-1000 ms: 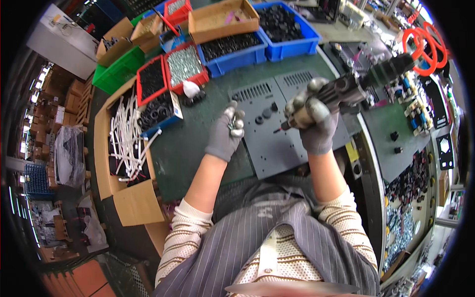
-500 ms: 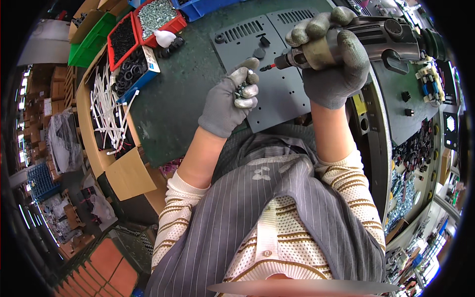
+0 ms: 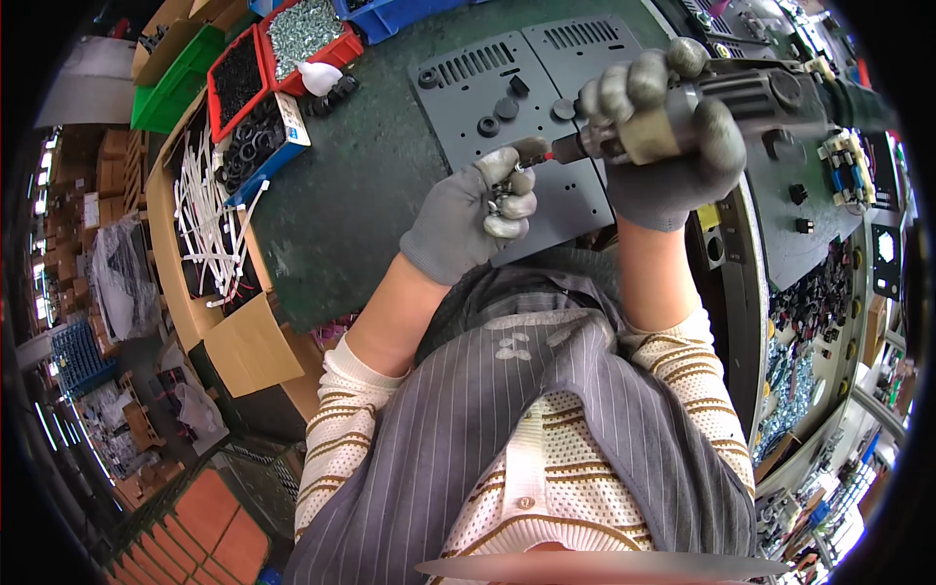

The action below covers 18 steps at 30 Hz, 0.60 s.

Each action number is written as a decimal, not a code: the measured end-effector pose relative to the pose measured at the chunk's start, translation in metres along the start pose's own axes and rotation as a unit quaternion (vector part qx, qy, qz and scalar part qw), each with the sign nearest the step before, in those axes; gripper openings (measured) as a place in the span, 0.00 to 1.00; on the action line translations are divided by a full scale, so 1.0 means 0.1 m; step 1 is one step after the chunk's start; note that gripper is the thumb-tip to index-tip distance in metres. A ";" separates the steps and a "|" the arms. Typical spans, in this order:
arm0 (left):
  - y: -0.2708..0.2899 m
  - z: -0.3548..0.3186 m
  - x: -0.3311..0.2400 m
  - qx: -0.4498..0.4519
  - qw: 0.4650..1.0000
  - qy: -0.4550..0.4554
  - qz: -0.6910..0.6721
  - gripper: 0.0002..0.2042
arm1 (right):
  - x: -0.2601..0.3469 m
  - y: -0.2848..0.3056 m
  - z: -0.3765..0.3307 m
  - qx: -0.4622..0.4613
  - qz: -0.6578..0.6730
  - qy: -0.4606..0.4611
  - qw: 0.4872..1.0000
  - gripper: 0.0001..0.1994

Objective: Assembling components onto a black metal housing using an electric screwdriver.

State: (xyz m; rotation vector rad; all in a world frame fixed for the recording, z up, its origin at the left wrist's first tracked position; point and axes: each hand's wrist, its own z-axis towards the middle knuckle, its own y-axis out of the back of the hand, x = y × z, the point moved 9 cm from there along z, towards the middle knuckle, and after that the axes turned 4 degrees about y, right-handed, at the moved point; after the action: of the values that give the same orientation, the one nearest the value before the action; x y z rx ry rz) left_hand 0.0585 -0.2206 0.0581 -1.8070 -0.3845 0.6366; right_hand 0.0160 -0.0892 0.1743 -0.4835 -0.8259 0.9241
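My gloved right hand (image 3: 668, 136) is wrapped round a black power screwdriver (image 3: 751, 102), which lies level and points left. Its red-banded bit reaches the fingertips of my gloved left hand (image 3: 478, 210). Closed fingers there hold several small silver screws (image 3: 499, 195), with thumb and forefinger pinched at the bit's tip; whether a screw sits on the bit I cannot tell. Beneath both hands lie two grey slotted metal plates (image 3: 468, 107), side by side. On them rest a black ring (image 3: 488, 126), a round black cap (image 3: 506, 108) and another round cap (image 3: 564, 109).
Far left on the green table (image 3: 341, 185) stand a red bin of silver screws (image 3: 310, 39), a red bin of black screws (image 3: 239, 83) and a box of black rings (image 3: 258, 146). White cable ties (image 3: 214, 224) fill a carton. A metal rail (image 3: 756, 292) runs along the right.
My hands have come together: the left moved right and slightly nearer me, and the screwdriver's bit now meets its fingertips. The black ring and second cap have come into sight.
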 end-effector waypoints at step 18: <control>-0.21 0.90 -1.38 -0.291 0.427 -0.115 0.848 0.17 | 0.22 0.77 0.10 -0.208 -0.056 0.021 0.976 0.16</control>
State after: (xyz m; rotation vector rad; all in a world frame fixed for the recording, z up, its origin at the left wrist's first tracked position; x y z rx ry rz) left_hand -0.1048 -0.2208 0.0889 -2.2178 1.6229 2.3397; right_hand -0.0231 -0.0293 0.1367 -0.8083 -1.0031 0.6334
